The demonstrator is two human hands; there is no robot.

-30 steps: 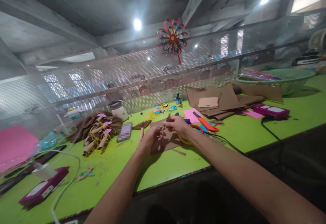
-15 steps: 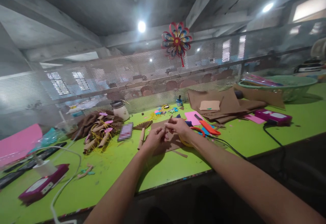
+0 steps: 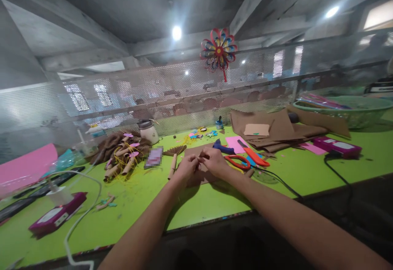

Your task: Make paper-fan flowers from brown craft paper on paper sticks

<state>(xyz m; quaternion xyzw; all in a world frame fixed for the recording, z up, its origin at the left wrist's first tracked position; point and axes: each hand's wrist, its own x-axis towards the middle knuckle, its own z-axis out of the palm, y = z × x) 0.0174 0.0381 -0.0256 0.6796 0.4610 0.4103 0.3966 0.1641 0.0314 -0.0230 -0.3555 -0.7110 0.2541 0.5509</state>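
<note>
My left hand [image 3: 186, 168] and my right hand [image 3: 215, 161] meet fingertip to fingertip above a brown paper sheet [image 3: 199, 175] on the green table [image 3: 196, 204]. Both hands are closed in a pinch on a small brown paper piece between them, which I can barely see. A folded brown paper fan on a rolled stick [image 3: 172, 158] lies just left of my left hand. Red-handled scissors [image 3: 238, 162] and an orange cutter [image 3: 254, 155] lie just right of my right hand.
A heap of brown paper rolls with yellow string [image 3: 121, 155] and a white jar [image 3: 148, 131] sit at the back left. Brown paper sheets [image 3: 273, 128] and a green basket [image 3: 345, 106] are at the right. Purple boxes [image 3: 57, 216] [image 3: 336, 146] and cables lie near the front. A perforated screen runs behind.
My right hand has come down from holding a thin brown strip upright and now meets my left hand low over the brown sheet. The view has shifted slightly.
</note>
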